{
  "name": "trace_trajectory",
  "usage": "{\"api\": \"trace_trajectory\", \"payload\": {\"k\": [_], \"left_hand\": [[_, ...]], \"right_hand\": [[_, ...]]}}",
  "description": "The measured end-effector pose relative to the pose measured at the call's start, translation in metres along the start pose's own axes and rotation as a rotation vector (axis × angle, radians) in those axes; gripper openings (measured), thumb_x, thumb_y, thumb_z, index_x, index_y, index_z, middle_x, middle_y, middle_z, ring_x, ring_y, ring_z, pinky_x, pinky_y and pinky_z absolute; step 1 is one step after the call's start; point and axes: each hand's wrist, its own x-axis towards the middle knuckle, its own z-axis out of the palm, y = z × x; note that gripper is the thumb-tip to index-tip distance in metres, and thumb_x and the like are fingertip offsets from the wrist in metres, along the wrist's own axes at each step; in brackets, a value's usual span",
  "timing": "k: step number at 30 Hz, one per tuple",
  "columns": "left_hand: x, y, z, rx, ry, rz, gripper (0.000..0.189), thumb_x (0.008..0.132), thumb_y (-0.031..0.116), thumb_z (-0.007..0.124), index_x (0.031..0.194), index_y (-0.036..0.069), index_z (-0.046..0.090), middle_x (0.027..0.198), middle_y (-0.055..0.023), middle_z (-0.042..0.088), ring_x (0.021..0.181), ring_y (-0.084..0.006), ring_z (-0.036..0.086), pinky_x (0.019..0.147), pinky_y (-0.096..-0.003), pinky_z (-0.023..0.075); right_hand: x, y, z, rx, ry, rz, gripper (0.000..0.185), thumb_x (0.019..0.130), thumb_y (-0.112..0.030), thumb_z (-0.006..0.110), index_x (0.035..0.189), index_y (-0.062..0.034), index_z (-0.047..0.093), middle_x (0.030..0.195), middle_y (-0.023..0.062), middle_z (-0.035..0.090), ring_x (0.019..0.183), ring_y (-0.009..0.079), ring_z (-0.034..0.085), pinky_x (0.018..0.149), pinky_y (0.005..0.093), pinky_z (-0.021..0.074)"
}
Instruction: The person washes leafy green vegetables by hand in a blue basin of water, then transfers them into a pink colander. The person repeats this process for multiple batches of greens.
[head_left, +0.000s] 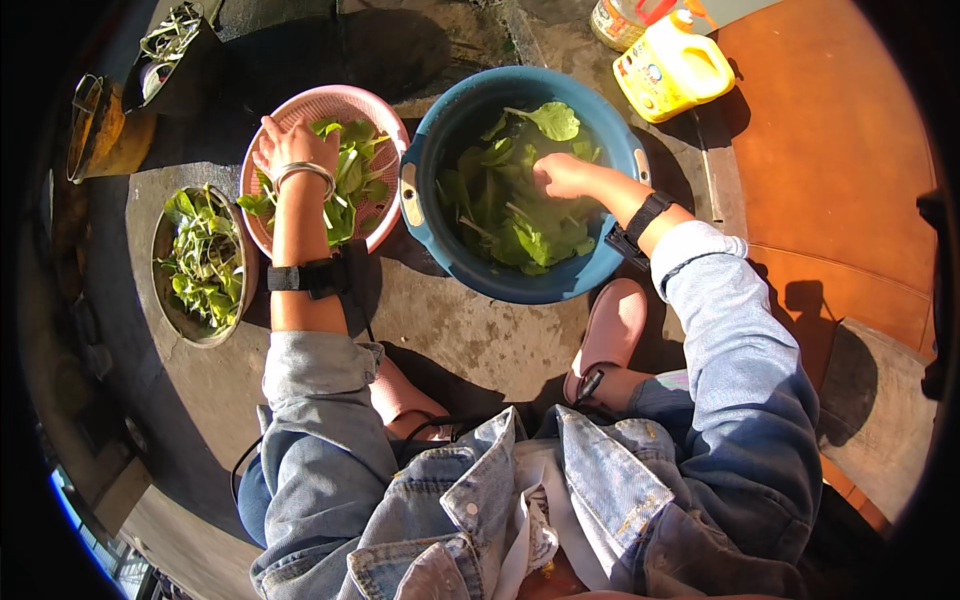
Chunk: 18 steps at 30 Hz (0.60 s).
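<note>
A blue plastic basin (525, 292) of cloudy water stands on the floor before me, with green leafy vegetables (536, 236) floating and sunk in it. My right hand (564, 175) dips into the water, its fingertips hidden below the surface, so its grip does not show. To the left, a pink plastic colander (382, 112) holds more leafy greens (352, 176). Over its left side is my left hand (300, 148), a silver bangle on the wrist. Its fingers are spread and touch or hover above the greens; which one is unclear.
A round bowl (159, 300) of greens and trimmings sits left of the colander. At the upper left are a metal bucket (112, 139) and a dark container (187, 82) with scraps. A yellow jug (667, 71) and a clear jar (616, 26) stand upper right. My pink shoes (611, 322) flank the floor.
</note>
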Motion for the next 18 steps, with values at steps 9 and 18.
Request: {"api": "trace_trajectory", "payload": {"k": [9,18], "left_hand": [[-0.088,0.12,0.023,-0.676,-0.353,0.975,0.042,0.073,0.013,0.06,0.112,0.001,0.05,0.11,-0.0177,0.054,0.1,-0.0279,0.054,0.087,-0.0337,0.0418],[-0.141,0.156,0.048,-1.233,-0.408,0.606,0.058,0.081,0.015,0.056,0.129,0.002,0.025,0.092,-0.0211,0.059,0.084,-0.0303,0.059,0.072,-0.034,0.046]], "right_hand": [[-0.036,-0.001,-0.077,0.112,-0.397,-0.279,0.016,0.072,-0.015,0.059,0.084,-0.0044,0.056,0.073,0.0,0.056,0.066,0.0102,0.05,0.06,0.0239,0.0403],[-0.042,0.011,-0.047,1.281,-0.273,-0.052,0.018,0.081,-0.008,0.05,0.099,-0.0069,0.048,0.091,0.0054,0.057,0.084,0.016,0.059,0.075,0.0347,0.049]]}}
